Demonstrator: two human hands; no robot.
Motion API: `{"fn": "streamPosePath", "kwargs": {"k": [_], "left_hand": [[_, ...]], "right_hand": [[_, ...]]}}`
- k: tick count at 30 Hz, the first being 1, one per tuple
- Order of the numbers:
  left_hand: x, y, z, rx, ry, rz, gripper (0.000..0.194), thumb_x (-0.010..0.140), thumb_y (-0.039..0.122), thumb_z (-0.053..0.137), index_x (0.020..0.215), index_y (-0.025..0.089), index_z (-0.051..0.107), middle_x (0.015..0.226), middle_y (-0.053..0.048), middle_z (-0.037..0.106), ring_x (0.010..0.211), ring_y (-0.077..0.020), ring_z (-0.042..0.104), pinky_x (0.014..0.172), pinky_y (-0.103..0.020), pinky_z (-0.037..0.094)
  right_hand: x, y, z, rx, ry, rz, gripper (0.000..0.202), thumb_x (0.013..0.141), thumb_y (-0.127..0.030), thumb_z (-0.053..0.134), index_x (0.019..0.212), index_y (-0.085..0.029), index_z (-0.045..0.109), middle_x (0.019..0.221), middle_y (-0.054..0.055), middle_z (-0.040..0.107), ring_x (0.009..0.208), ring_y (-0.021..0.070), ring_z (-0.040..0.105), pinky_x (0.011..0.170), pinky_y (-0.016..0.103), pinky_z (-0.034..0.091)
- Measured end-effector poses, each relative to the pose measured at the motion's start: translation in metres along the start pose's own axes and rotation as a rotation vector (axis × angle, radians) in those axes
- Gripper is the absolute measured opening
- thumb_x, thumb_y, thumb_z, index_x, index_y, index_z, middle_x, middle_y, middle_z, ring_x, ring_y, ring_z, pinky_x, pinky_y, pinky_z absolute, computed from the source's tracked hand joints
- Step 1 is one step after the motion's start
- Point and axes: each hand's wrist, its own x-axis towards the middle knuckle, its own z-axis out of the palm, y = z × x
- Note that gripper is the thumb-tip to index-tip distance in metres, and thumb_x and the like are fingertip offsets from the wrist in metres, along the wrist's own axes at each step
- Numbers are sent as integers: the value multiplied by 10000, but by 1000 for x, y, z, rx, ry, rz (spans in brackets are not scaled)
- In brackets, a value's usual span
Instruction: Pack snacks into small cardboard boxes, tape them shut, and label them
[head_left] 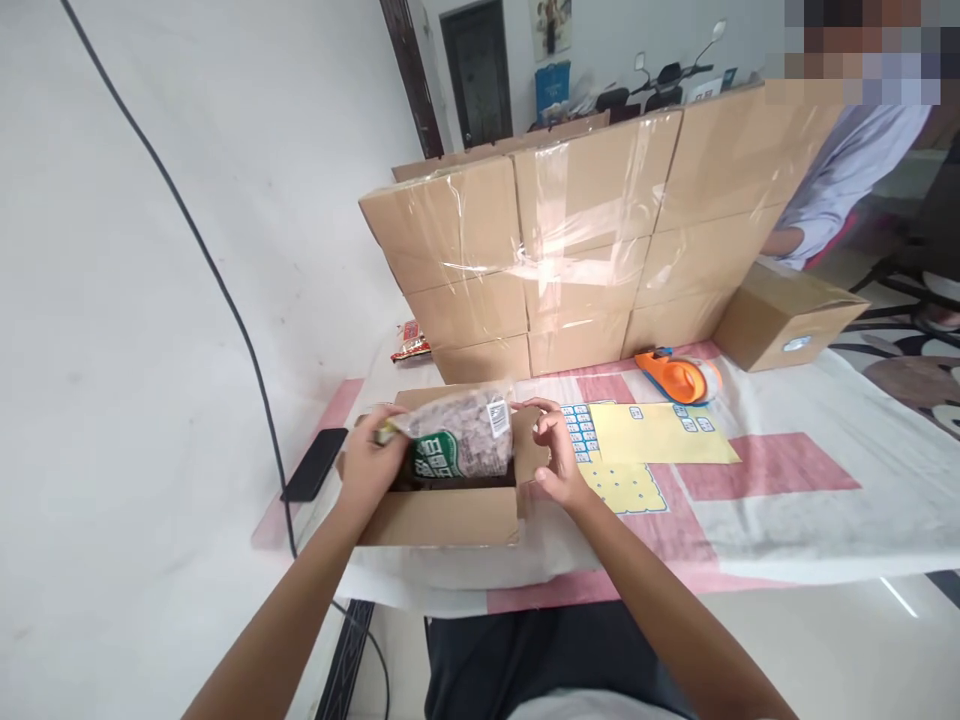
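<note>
A clear plastic bag of pale pinkish pieces, with a green label and a white barcode, lies tilted over the mouth of an open cardboard box. My left hand is closed on the bag's left end, its fingertips partly hidden behind the plastic. At the box's right side is my right hand, thumb and fingers curved and apart with nothing between them. Its index fingertip comes close to the bag's right edge; whether it touches, I cannot tell. The inside of the box is mostly hidden beneath the bag.
Taped cardboard boxes stand stacked behind. An orange tape dispenser, yellow label sheets and another box are rightward. A black phone, a red packet and a hanging cable are leftward. A person's sleeve shows behind.
</note>
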Motion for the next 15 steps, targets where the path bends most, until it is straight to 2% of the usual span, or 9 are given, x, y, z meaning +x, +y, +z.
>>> {"fn": "streamPosePath", "kwargs": {"k": [2, 4, 7, 11, 12, 13, 15], "left_hand": [[1, -2, 6, 74, -280, 54, 48, 740, 178, 551, 718, 221, 545, 1051, -47, 724, 1017, -229, 687, 907, -345, 545], [0, -1, 6, 135, -405, 106, 100, 740, 146, 521, 676, 218, 493, 1203, -68, 695, 1159, -253, 656, 1000, -373, 517], [-2, 6, -3, 334, -430, 113, 108, 773, 146, 509, 826, 225, 560, 1237, -99, 651, 1163, -288, 621, 990, -435, 517], [-6, 24, -19, 505, -243, 140, 347, 821, 195, 529, 1161, 200, 598, 1268, -136, 635, 1189, -322, 587, 1013, -488, 500], [-7, 28, -21, 496, -268, 156, 334, 861, 220, 509, 1179, 200, 608, 1261, -130, 650, 1187, -313, 596, 1022, -480, 497], [-7, 30, -22, 480, -347, 161, 307, 903, 246, 476, 1164, 207, 634, 1233, -116, 678, 1171, -299, 615, 1027, -468, 496], [-7, 30, -23, 440, -617, 124, 336, 977, 296, 391, 1086, 233, 703, 1167, -79, 738, 1123, -274, 662, 1018, -440, 504]], "right_hand": [[-5, 1, -1, 14, -9, 12, 461, 935, -654, 557, 1174, -300, 382, 1321, 125, 385, 1356, 368, 509, 914, 499, 531], [-7, -1, -2, 19, -18, 29, 474, 941, -614, 558, 1267, -318, 383, 1343, 127, 370, 1341, 349, 504, 889, 478, 544], [-8, -3, -4, 11, -19, 42, 501, 933, -587, 571, 1333, -331, 410, 1349, 122, 370, 1315, 329, 490, 892, 467, 550], [-10, -3, -7, -13, -24, 60, 520, 935, -582, 563, 1368, -332, 420, 1400, 127, 373, 1332, 329, 472, 930, 487, 550], [-10, -3, -7, -24, -29, 66, 525, 935, -588, 561, 1371, -330, 426, 1415, 129, 375, 1346, 333, 466, 946, 497, 547], [-10, -3, -7, -34, -31, 68, 536, 935, -597, 559, 1380, -327, 428, 1432, 132, 379, 1367, 339, 455, 966, 510, 542], [-11, -1, -7, -41, -27, 56, 601, 935, -633, 552, 1427, -325, 400, 1473, 143, 382, 1421, 354, 422, 1020, 540, 521]]}}
